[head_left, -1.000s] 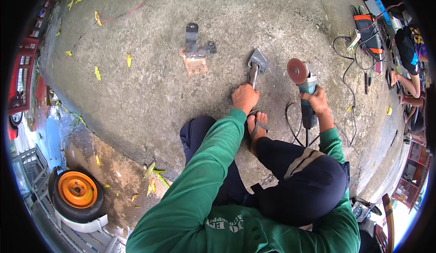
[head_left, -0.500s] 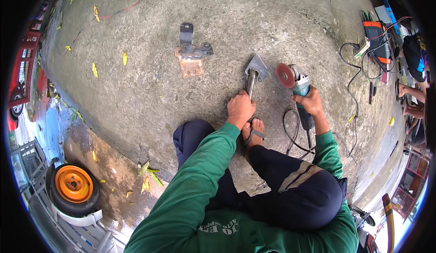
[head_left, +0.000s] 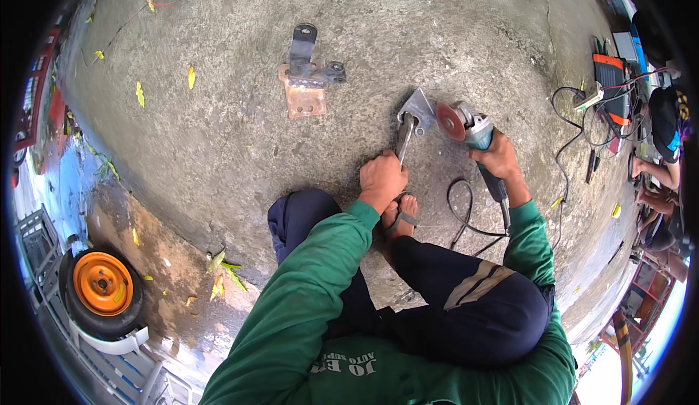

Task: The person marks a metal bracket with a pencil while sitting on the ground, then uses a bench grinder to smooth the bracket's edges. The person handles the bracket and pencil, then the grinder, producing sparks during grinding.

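Observation:
My left hand (head_left: 383,178) is closed round a pair of metal pliers (head_left: 405,137), whose far end grips a small grey metal bracket (head_left: 419,105) with a hole in it, low over the concrete. In my right hand (head_left: 497,156) is a teal and black angle grinder (head_left: 480,137), the fingers wrapped round its body. Its reddish disc (head_left: 451,122) is beside the bracket's right edge; whether they touch I cannot tell. Farther off to the left, a rusty and black metal bracket (head_left: 305,92) lies on the ground.
The grinder's black cord (head_left: 466,223) loops close to my sandalled foot (head_left: 400,216). At the right stand an orange and black machine (head_left: 613,88) with tangled cables and a seated person's bare legs (head_left: 659,172). An orange-rimmed wheel (head_left: 103,284) lies at the lower left.
The grinder and its disc have shifted slightly left toward the held bracket, which has tilted a little. The whole view has turned slightly. Both hands keep their holds.

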